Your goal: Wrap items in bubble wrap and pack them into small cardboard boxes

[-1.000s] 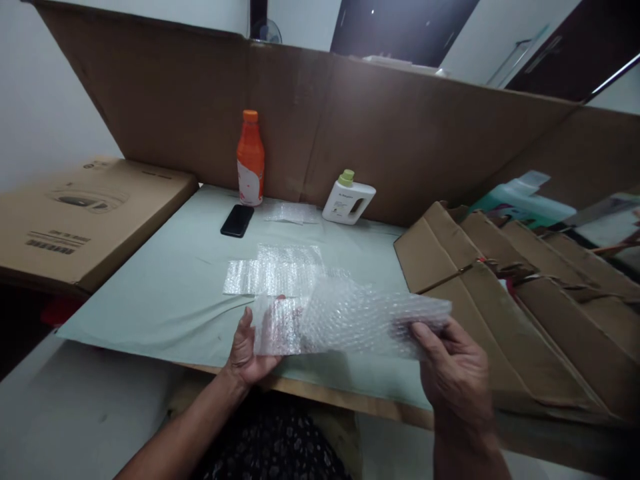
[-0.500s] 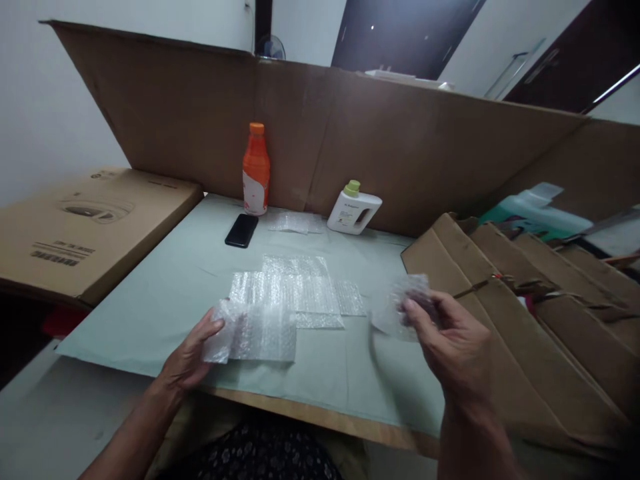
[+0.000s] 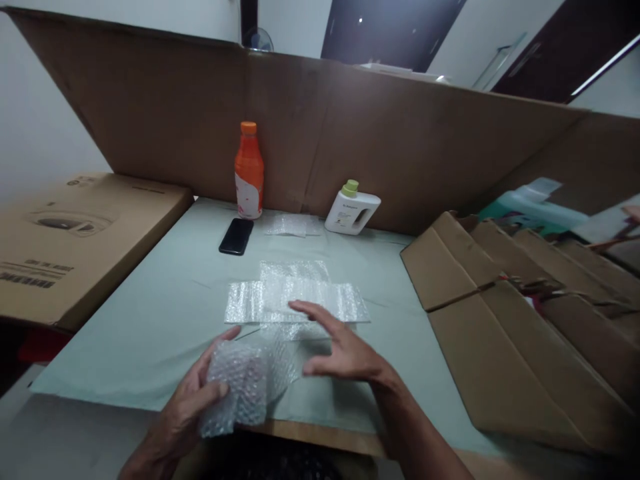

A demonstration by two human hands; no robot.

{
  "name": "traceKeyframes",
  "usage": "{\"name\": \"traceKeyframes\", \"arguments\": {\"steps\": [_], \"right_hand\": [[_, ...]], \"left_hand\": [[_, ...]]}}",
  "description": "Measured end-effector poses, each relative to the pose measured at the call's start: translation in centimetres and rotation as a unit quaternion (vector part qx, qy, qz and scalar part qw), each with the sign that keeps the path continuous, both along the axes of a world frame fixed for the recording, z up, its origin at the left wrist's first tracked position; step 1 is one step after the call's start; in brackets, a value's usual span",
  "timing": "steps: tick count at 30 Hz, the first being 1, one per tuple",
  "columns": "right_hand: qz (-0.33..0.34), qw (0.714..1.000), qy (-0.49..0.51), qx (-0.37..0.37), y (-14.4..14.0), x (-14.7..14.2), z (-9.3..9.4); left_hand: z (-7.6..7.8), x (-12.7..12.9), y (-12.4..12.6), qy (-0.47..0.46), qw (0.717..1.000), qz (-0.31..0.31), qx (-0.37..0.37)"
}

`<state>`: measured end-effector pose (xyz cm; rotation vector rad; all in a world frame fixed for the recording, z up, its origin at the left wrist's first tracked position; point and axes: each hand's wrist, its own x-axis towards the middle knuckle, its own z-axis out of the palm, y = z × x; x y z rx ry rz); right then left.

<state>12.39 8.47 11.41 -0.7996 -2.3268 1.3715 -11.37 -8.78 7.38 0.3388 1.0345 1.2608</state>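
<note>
Several pieces of bubble wrap [image 3: 240, 383] are gripped in my left hand [image 3: 193, 393] above the table's front edge, thumb across the top piece. My right hand [image 3: 343, 347] is open, thumb and fingers apart, just to the right of that bundle. Beneath its fingertips, more bubble wrap sheets [image 3: 295, 293] lie overlapping on the pale green cloth [image 3: 195, 347]. Whether the right fingers touch those sheets I cannot tell. Farther back, a thin stack of bubble wrap [image 3: 291, 225] rests between the two bottles.
An orange bottle [image 3: 249, 173], a black phone [image 3: 237, 237] and a white bottle with a green cap [image 3: 351, 210] stand or lie along the back. Cardboard boxes [image 3: 463, 313] crowd the right side; a flat carton [image 3: 100, 233] is at left. A cardboard wall [image 3: 380, 127] closes the back.
My right hand has moved left to the middle and opened, no longer holding a bubble wrap piece. My left hand has come nearer with its bubble wrap.
</note>
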Motion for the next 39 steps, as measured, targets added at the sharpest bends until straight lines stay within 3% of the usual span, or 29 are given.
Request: {"name": "traceKeyframes", "arguments": {"steps": [2, 4, 7, 10, 13, 15, 16, 18, 21, 23, 24, 26, 27, 28, 29, 31, 33, 35, 39], "right_hand": [[0.078, 0.996, 0.004, -0.044, -1.0, -0.2, -1.1], [0.107, 0.987, 0.008, -0.123, -1.4, -0.1, -2.3], [0.036, 0.973, 0.046, -0.224, -1.1, 1.5, -3.1], [-0.060, 0.981, 0.053, -0.178, 0.8, 3.6, -1.8], [-0.114, 0.992, -0.032, -0.033, 4.4, 4.0, -0.2], [-0.148, 0.982, -0.102, 0.064, 6.9, 3.5, 0.2], [-0.171, 0.972, -0.127, 0.103, 7.8, 3.2, 0.3], [-0.227, 0.949, -0.148, 0.164, 8.6, 3.3, 0.6], [-0.299, 0.912, -0.150, 0.240, 7.3, 5.1, 2.8], [-0.350, 0.873, -0.125, 0.316, 5.9, 7.2, 5.9], [-0.386, 0.837, -0.090, 0.378, 5.4, 8.5, 7.9], [-0.466, 0.713, 0.010, 0.524, 5.2, 11.9, 12.4], [-0.501, 0.642, 0.053, 0.578, 5.5, 14.0, 14.5], [-0.533, 0.591, 0.075, 0.601, 6.2, 16.3, 16.3], [-0.543, 0.584, 0.058, 0.601, 7.1, 18.7, 17.8], [-0.556, 0.623, -0.051, 0.548, 9.2, 23.5, 19.3], [-0.554, 0.668, -0.190, 0.458, 11.3, 27.6, 19.1], [-0.543, 0.697, -0.293, 0.366, 13.3, 30.6, 17.9], [-0.492, 0.743, -0.392, 0.227, 17.3, 34.0, 14.5]], "left_hand": [[1.0, 1.0, 0.5, -0.043, 0.998, -0.035, 0.016], [1.7, 1.6, 1.0, -0.052, 0.997, -0.050, 0.026], [2.0, 1.2, 2.3, 0.042, 0.998, -0.039, 0.037], [1.8, 0.3, 5.2, 0.206, 0.977, -0.014, 0.050], [1.6, -0.8, 9.3, 0.348, 0.935, 0.013, 0.074], [1.3, -1.3, 11.5, 0.466, 0.881, 0.043, 0.071], [1.1, -1.5, 12.2, 0.536, 0.839, 0.058, 0.066], [0.4, -1.2, 12.9, 0.670, 0.733, 0.074, 0.091], [-1.8, 0.5, 13.3, 0.773, 0.587, 0.042, 0.236], [-3.8, 2.2, 14.1, 0.790, 0.526, -0.019, 0.315], [-4.7, 3.1, 14.7, 0.797, 0.503, -0.056, 0.331], [-6.3, 4.9, 15.9, 0.816, 0.465, -0.130, 0.318], [-6.9, 5.7, 16.4, 0.825, 0.451, -0.165, 0.297], [-7.3, 6.3, 16.8, 0.833, 0.440, -0.197, 0.271], [-7.5, 6.6, 17.0, 0.837, 0.433, -0.225, 0.248], [-7.8, 6.9, 17.2, 0.838, 0.427, -0.265, 0.214], [-8.0, 6.7, 17.1, 0.835, 0.430, -0.280, 0.199], [-8.4, 6.4, 17.1, 0.833, 0.436, -0.278, 0.197], [-9.5, 5.9, 17.2, 0.830, 0.438, -0.281, 0.199]]}}
